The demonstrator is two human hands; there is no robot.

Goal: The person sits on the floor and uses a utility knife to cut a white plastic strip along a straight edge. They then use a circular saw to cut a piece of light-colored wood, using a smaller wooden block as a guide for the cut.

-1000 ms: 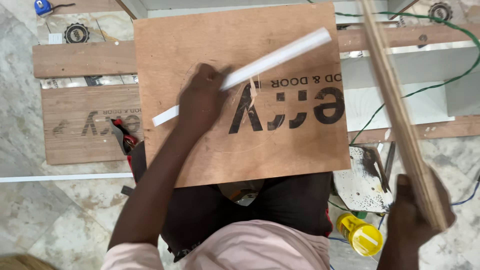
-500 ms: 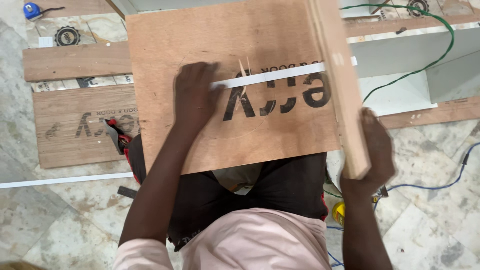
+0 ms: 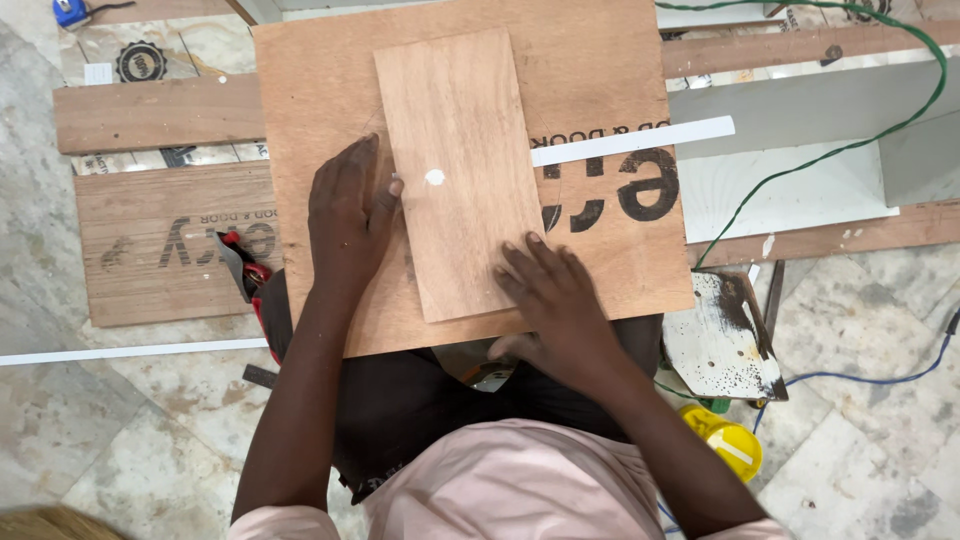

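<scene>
A small rectangular plywood piece with a white spot lies flat on a larger plywood board that rests over my lap. My left hand lies flat on the big board, its thumb touching the small piece's left edge. My right hand presses down on the small piece's lower right corner, fingers spread. A white strip sticks out from under the small piece toward the right, lying across the board's black lettering.
More plywood planks lie on the marble floor at left, with a red-handled tool beside the board. A green cable loops at right. A stained metal plate and a yellow cap sit at lower right.
The small plywood piece, held on edge at the right by my right hand, has been laid flat over the white strip. My left hand has let go of the strip and rests beside the piece.
</scene>
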